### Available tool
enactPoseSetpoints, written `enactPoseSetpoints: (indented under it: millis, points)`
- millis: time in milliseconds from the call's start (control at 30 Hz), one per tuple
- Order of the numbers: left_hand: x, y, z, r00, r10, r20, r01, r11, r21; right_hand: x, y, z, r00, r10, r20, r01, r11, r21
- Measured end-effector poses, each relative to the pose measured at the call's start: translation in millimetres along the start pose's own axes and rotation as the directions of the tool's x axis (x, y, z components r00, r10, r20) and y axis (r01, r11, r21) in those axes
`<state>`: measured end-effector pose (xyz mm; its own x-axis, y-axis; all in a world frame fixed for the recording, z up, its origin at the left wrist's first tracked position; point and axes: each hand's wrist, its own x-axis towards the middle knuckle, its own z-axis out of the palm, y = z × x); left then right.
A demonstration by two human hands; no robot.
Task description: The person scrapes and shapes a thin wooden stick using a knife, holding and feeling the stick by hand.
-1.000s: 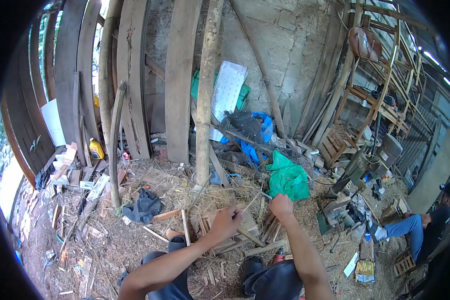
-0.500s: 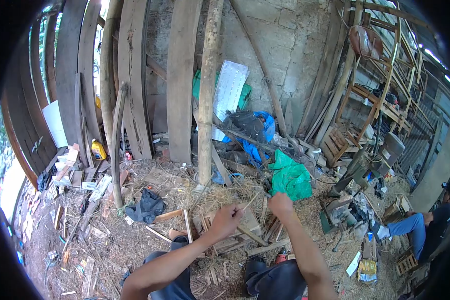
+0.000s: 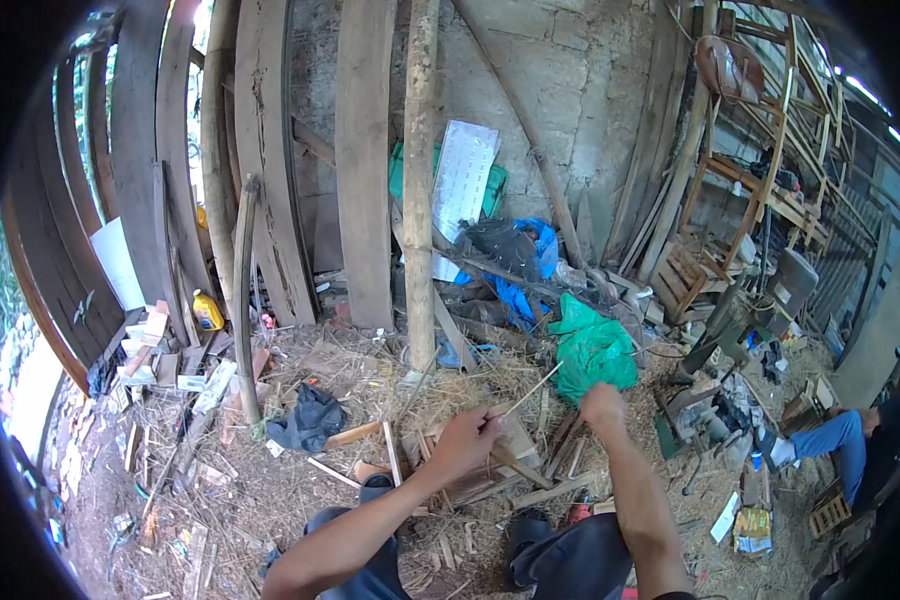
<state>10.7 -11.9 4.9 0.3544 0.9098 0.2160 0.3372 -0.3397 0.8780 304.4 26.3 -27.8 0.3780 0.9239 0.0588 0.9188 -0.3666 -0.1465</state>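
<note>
My left hand [image 3: 467,440] is closed around a thin pale wooden stick [image 3: 533,389], which slants up and to the right from the fingers. To its right, my right hand [image 3: 602,408] is closed in a fist; whatever it may hold is hidden. That fist is apart from the stick and overlaps the lower edge of a crumpled green plastic sheet [image 3: 595,350] in the view. Below both hands, wood pieces and a darker stick [image 3: 520,467] lie on the ground between my legs.
A bamboo post [image 3: 420,200] stands ahead, with tall planks [image 3: 366,160] to its left. A black plastic bag [image 3: 308,418] lies on the littered ground. At the right are a wooden ladder-like frame [image 3: 760,200] and a seated person in blue jeans [image 3: 825,440].
My right hand has moved right, away from my left hand, and more of the thin stick shows. The whole view has shifted slightly.
</note>
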Motion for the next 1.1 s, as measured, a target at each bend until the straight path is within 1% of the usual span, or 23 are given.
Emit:
enactPoseSetpoints:
  millis: [33,67,133,200,233,267,300,367,400,433,467,500,567,600,633,700,767,833,900,967,1000,1067,1100]
  points:
    - [-2,3,-2,1.0,0.003,0.009,-0.003,1.0,0.011,4,22,16,0.989,0.15,0.0,-0.15,0.987,0.052]
    - [-2,7,-5,1.0,0.023,-0.02,-0.023,1.0,-0.007,-3,26,18,0.987,0.159,-0.001,-0.159,0.985,0.066]
    - [-1,9,-8,0.998,0.049,-0.032,-0.049,0.999,-0.02,-20,33,16,0.965,0.238,-0.11,-0.235,0.971,0.034]
    - [1,9,-8,0.989,0.111,-0.095,-0.112,0.994,-0.006,-18,26,10,0.967,0.237,-0.099,-0.229,0.97,0.088]
    - [2,7,-7,0.989,0.117,-0.085,-0.118,0.993,-0.007,-16,21,8,0.972,0.218,-0.091,-0.205,0.969,0.135]
    - [4,5,-6,0.994,0.085,-0.076,-0.084,0.996,0.014,-10,18,12,0.966,0.198,-0.165,-0.169,0.97,0.172]
    - [5,4,-5,0.996,0.051,-0.07,-0.049,0.998,0.037,-13,7,5,0.965,0.202,-0.17,-0.173,0.97,0.173]
    - [6,4,-2,0.994,0.068,-0.089,-0.062,0.996,0.069,-26,-25,-17,0.969,0.118,-0.218,-0.036,0.936,0.349]
    - [6,5,0,0.991,0.08,-0.106,-0.069,0.992,0.103,-30,-37,-21,0.968,0.119,-0.221,-0.036,0.937,0.349]
    - [6,8,0,0.991,0.083,-0.104,-0.072,0.992,0.104,-34,-47,-24,0.983,-0.064,-0.175,0.116,0.946,0.303]
    - [5,11,1,0.992,0.08,-0.098,-0.07,0.992,0.103,-36,-54,-25,0.963,-0.243,-0.119,0.267,0.926,0.267]
    - [5,13,1,0.993,0.075,-0.091,-0.066,0.992,0.105,-36,-59,-25,0.963,-0.24,-0.12,0.264,0.925,0.273]
    - [7,10,2,0.99,0.104,-0.094,-0.096,0.991,0.089,-37,-67,-20,0.923,-0.335,-0.188,0.366,0.916,0.163]
    - [6,8,2,0.986,0.132,-0.104,-0.126,0.99,0.064,-29,-61,-7,0.875,-0.377,-0.303,0.428,0.895,0.124]
    - [6,7,2,0.988,0.125,-0.093,-0.119,0.99,0.075,-26,-59,-5,0.88,-0.369,-0.298,0.423,0.895,0.14]
    - [4,6,2,0.983,0.134,-0.124,-0.125,0.989,0.074,-16,-52,-4,0.981,-0.156,-0.111,0.169,0.978,0.119]
    - [-1,14,-1,0.985,0.14,-0.103,-0.13,0.986,0.102,-8,-29,-1,0.996,0.044,-0.082,-0.028,0.981,0.193]
    - [-4,23,-6,0.984,0.153,-0.088,-0.141,0.981,0.13,-8,-4,3,0.988,0.089,-0.13,-0.065,0.982,0.18]
    - [-3,29,-11,0.993,0.058,-0.098,-0.045,0.991,0.129,-11,-3,4,0.976,0.119,-0.182,-0.091,0.983,0.157]
    - [1,21,-12,0.988,0.091,-0.128,-0.072,0.987,0.144,-17,-9,-7,0.954,0.216,-0.21,-0.155,0.95,0.272]
    - [5,15,-12,0.981,0.125,-0.149,-0.101,0.982,0.161,-20,-16,-12,0.954,0.205,-0.221,-0.146,0.955,0.258]
    - [11,-2,-8,0.977,0.135,-0.162,-0.105,0.977,0.185,-29,-34,-16,0.969,0.022,-0.246,0.079,0.917,0.392]
    - [13,-6,-4,0.976,0.144,-0.162,-0.105,0.969,0.225,-27,-40,-8,0.961,-0.143,-0.238,0.227,0.896,0.382]
